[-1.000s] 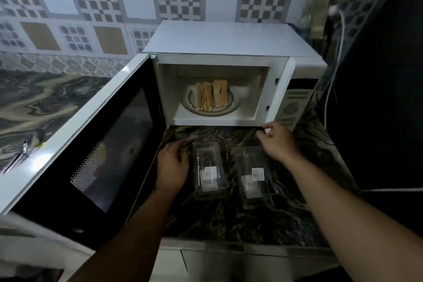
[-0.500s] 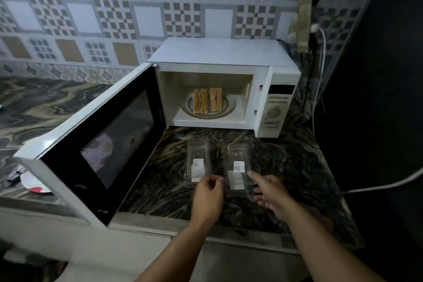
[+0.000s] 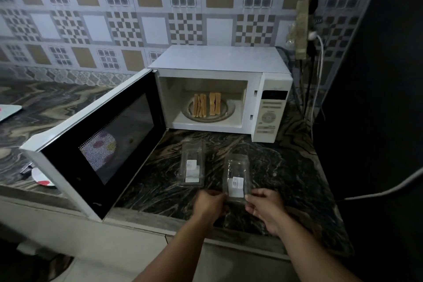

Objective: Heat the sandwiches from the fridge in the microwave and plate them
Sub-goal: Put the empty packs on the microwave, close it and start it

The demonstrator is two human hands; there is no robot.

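Fingers of both hands curl onto the near end of one clear plastic sandwich container [image 3: 237, 176]: the left hand [image 3: 209, 205] pinches its near-left corner, the right hand [image 3: 266, 207] grips its near-right corner, though motion blur hides how firmly each holds. That container lies on the dark marbled countertop [image 3: 286, 167], a white label showing through its lid. Just to its left and slightly farther off lies a second clear container [image 3: 191, 165], apart from both hands. At the far side stands the white microwave [image 3: 219, 89] with its door [image 3: 96, 142] swung wide open to the left, jutting out toward the near edge of the counter. Inside, on the glass turntable [image 3: 209, 110], two sandwiches [image 3: 206, 104] stand on edge side by side. Left of the door a small white plate [image 3: 42, 177] with red marks peeks out, partly hidden behind it. Cables [image 3: 317, 80] hang down the tiled wall [image 3: 148, 11] to the right of the microwave
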